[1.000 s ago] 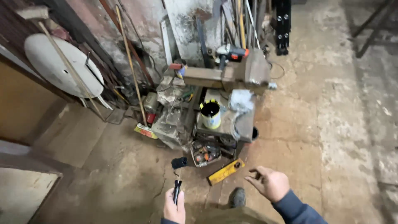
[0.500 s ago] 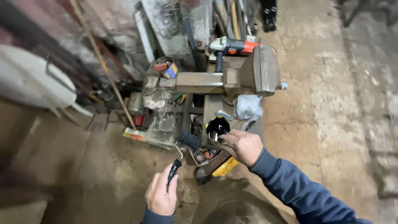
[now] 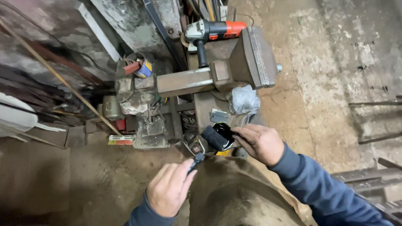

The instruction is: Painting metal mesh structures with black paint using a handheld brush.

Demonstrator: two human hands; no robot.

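My left hand (image 3: 169,192) grips the thin black handle of a paintbrush (image 3: 197,160). The brush's dark bristle head points up and right and touches the rim of a small black pot (image 3: 226,133). My right hand (image 3: 259,144), in a blue sleeve, has its fingers closed around the right side of that pot, which looks glossy black inside. Both hands are in front of a rusty metal stand (image 3: 205,109), just above my knee in brown trousers (image 3: 238,196).
A rusty steel beam with a heavy block (image 3: 234,67) lies on the stand, an orange and grey angle grinder (image 3: 213,31) behind it. A crumpled plastic bag (image 3: 245,100) is beside the pot. A small broom (image 3: 121,140), tins and scrap crowd the left; metal bars (image 3: 372,175) lie at the right.
The view has closed in on the stand. My right hand reached forward and took hold of the black pot. My left hand raised the brush until its head met the pot.
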